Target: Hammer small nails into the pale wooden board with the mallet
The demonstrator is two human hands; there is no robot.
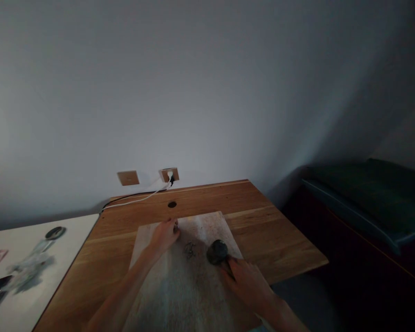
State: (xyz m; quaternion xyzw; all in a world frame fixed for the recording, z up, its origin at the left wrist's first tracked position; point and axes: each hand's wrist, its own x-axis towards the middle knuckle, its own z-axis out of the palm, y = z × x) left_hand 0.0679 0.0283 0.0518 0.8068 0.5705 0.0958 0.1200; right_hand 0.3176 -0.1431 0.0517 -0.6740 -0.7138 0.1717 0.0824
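Observation:
A pale, stained board [166, 295] lies on the wooden table. Near its far edge is my left hand [164, 236], the fingers closed in a pinch around a small dark object [175, 228] too blurred to name. My right hand [247, 279] grips the handle of a magnifying-glass-shaped tool [217, 252] with a dark round head. That head is above the right part of the board; whether it touches cannot be told. Between my hands a little pile of small dark metal-looking pieces [190, 249] lies on the board.
The wooden table [273, 235] has a cable hole [172, 204] near the wall. White and black cables [138, 199] run from a wall socket [169, 174] along its back edge. A white surface [65, 258] at left bears a round dark item [56, 233] and crumpled clear plastic [32, 267].

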